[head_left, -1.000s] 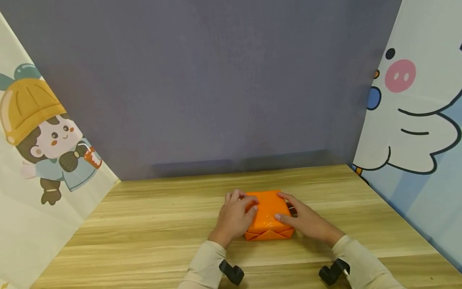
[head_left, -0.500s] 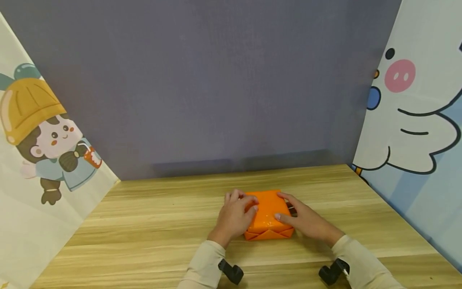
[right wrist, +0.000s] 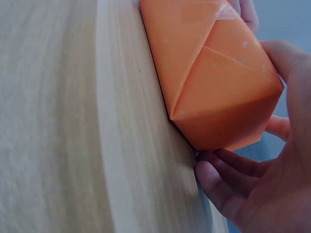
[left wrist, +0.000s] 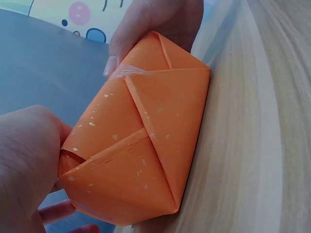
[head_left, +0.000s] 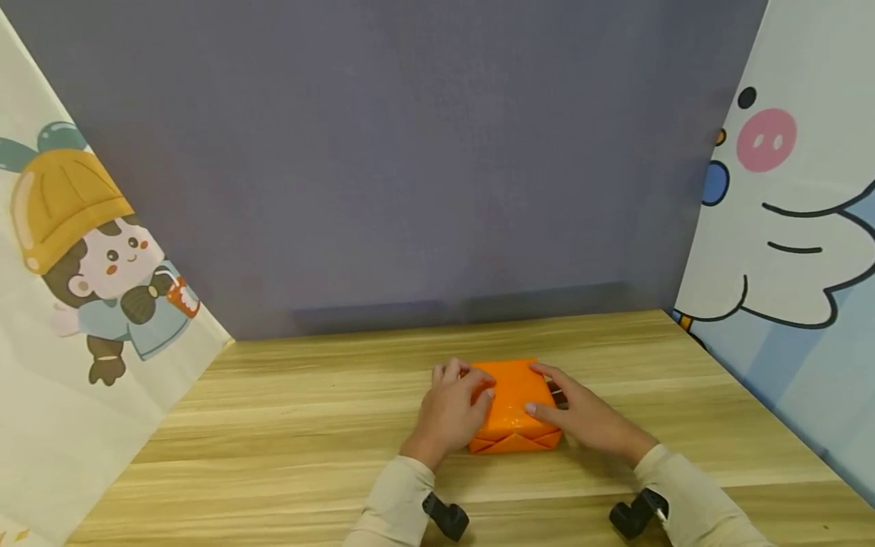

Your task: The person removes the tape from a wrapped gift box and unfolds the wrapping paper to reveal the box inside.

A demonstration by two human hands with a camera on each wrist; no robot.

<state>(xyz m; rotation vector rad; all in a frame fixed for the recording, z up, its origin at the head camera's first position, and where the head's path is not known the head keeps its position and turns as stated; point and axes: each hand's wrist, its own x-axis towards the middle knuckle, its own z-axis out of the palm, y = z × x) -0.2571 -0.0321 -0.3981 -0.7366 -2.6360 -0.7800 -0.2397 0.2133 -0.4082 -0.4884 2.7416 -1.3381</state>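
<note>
A box wrapped in shiny orange paper (head_left: 514,403) sits on the wooden table, its folded end facing the person. Clear tape (left wrist: 130,71) and gold flecks show on the paper in the left wrist view. My left hand (head_left: 451,410) holds the box's left side, thumb and forefinger at the top edge. From the other side my right hand (head_left: 591,418) grips it, with the thumb on top and the forefinger at the far right corner. Other right-hand fingers curl low by the box's end, close to the table, in the right wrist view.
The wood-grain table (head_left: 287,441) runs back to a grey panel (head_left: 410,167). Cartoon-printed boards stand at the left (head_left: 41,425) and right (head_left: 820,365). Black wrist devices are strapped at both cuffs.
The head view has shifted slightly, so everything appears a little further right. Both hands stay at the same places on the box, which has not moved on the table.
</note>
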